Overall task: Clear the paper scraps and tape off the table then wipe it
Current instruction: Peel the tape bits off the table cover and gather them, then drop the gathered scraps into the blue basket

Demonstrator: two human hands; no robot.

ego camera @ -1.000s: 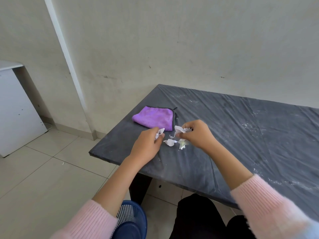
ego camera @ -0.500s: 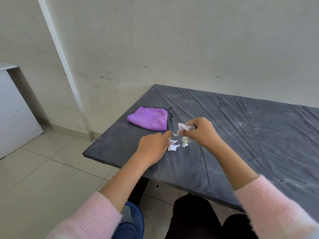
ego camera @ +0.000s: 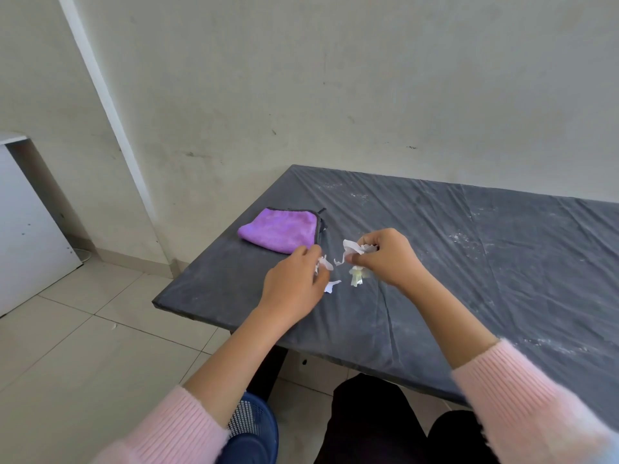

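Head view puts both of your hands over the near left part of the dark, film-covered surface (ego camera: 485,262), close together but not touching. Your left hand (ego camera: 293,284) has its fingers curled and pinches a small white scrap (ego camera: 322,263) at the fingertips. Your right hand (ego camera: 387,257) is closed round a bunch of crumpled scraps (ego camera: 354,246), which sticks out of the fist toward the left hand. A thin curl of paper hangs off that bunch into the gap between the hands.

Just below the thumb side of your right hand is a yellowish, clear wad of tape (ego camera: 357,277). This view does not settle whether it lies on the surface or dangles from the hand. One loose scrap (ego camera: 331,286) lies on the surface between your hands, just beside the left fingertips and near the tape.

The folded purple cloth (ego camera: 279,230) lies flat near the surface's left edge, beyond your left hand, and neither hand touches it. Whitish dusty smears mark the surface further to your right. A blue mesh basket (ego camera: 256,426) sits low below the near edge, under your left forearm.
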